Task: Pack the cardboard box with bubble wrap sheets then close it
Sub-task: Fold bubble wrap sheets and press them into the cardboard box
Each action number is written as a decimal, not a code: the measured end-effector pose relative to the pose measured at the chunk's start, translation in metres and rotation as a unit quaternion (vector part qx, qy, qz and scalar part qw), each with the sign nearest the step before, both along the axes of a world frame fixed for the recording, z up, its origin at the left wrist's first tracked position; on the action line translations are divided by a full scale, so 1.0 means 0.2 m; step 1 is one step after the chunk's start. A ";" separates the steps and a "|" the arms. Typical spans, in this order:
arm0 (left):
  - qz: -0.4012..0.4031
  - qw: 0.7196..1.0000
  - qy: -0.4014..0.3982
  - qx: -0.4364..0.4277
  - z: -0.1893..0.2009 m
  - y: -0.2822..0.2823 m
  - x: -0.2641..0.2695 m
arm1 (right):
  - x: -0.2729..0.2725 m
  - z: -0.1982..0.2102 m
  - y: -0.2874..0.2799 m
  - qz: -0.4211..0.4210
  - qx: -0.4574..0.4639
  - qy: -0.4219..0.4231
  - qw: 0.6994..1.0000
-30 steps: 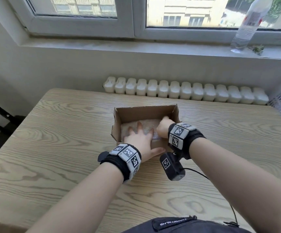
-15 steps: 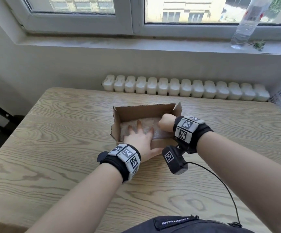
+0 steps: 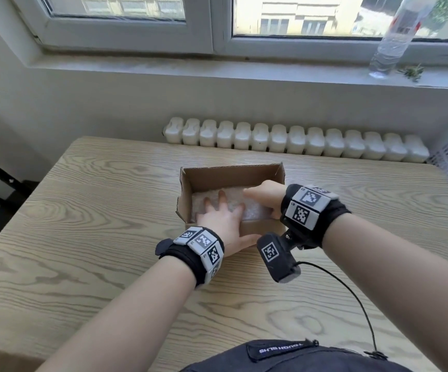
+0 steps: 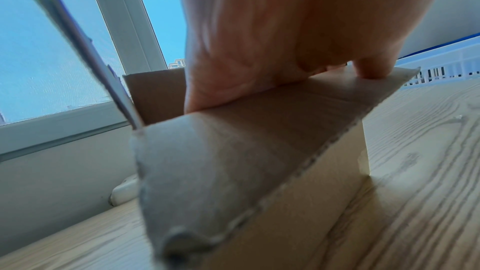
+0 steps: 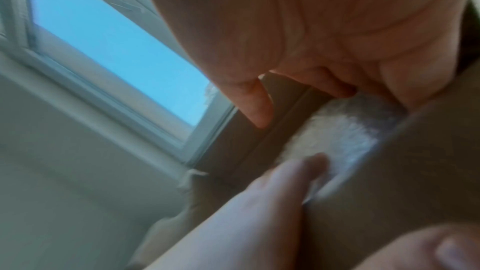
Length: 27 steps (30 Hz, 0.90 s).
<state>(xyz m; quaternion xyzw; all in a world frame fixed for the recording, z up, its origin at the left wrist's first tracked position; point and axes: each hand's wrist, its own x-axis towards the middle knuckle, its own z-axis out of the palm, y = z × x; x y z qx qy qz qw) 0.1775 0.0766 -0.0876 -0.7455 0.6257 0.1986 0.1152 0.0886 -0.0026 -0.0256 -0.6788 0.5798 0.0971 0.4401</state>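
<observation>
So from my end: one cardboard box sits open around the middle of the desk, a bit toward the far edge, with the bubble wrap lying down in its bottom. I can't count how many sheets are in that layer, it reads as one white pad. The left hand has its fingers spread wide and flat on the wrap, my guess is to squash it down so it sits level and leaves room for the flaps to fold over. The right hand is at the box's right wall with the fingers tucked down inside; the wrist view is blurry and I can't tell if they're pinching the wrap or just pushing its edge in. Flaps aren't folded over, so closing hasn't happened. Also one clear bottle on the windowsill, nothing else on the desk that I can see.
</observation>
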 end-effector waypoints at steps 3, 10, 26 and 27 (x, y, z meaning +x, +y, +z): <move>0.003 1.000 0.010 -0.007 0.01 0.00 0.00 | 0.01 0.00 -0.01 -0.025 0.003 -0.013 1.000; 0.032 0.997 0.075 0.016 0.05 -0.02 0.04 | 0.06 -0.07 0.05 -0.008 -0.046 0.074 0.996; 0.058 0.990 0.124 0.023 0.09 -0.08 0.12 | 0.05 -0.23 -0.01 0.162 -0.080 0.159 0.971; 0.065 0.991 0.114 -0.002 0.09 -0.08 0.12 | 0.05 -0.23 -0.02 0.164 -0.081 0.164 0.969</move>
